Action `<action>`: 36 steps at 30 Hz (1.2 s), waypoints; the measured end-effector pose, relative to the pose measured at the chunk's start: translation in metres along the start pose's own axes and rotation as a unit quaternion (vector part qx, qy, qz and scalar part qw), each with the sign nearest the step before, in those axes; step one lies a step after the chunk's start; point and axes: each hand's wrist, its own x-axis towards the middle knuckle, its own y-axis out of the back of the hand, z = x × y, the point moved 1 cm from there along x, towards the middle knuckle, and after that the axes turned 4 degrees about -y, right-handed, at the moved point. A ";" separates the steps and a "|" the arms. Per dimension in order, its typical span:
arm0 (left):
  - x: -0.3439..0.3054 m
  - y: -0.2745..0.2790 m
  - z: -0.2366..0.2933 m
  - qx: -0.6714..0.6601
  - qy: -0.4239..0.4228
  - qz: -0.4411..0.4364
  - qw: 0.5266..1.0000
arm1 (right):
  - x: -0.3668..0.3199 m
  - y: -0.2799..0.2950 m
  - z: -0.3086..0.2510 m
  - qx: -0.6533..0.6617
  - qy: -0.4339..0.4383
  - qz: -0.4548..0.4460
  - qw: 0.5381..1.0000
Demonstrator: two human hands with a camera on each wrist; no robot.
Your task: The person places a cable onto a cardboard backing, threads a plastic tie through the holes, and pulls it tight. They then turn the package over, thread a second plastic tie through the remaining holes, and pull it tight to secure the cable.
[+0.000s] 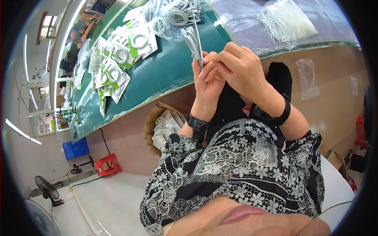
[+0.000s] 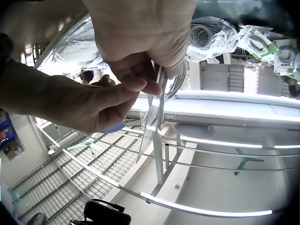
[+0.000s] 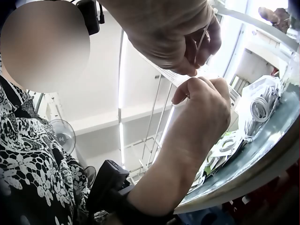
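Over the table's front edge, my left hand grips a packaging card, seen nearly edge-on, with a coiled grey-white cable against its face. In the left wrist view the card hangs below the fingers and the cable loops bulge out beside it. My right hand is right beside the left, its thumb and fingertips pinching a thin white cable tie at the card. The fingers hide where the tie meets the card.
Cards with coiled cables lie heaped on the green table. Behind them sits a clear bag of coiled cables. A bag of white cable ties lies at the back right. Below the table stands a brown container of cards.
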 end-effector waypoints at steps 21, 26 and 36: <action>-0.003 0.016 0.002 0.319 0.038 0.051 0.946 | -0.033 0.004 0.037 0.126 -0.166 -0.024 0.978; -0.006 0.010 -0.002 0.421 0.010 0.093 0.902 | -0.050 0.001 0.054 0.197 -0.215 0.008 0.957; -0.004 0.009 -0.010 0.527 -0.115 0.046 0.841 | -0.057 0.048 0.011 -0.060 -0.152 -0.168 0.972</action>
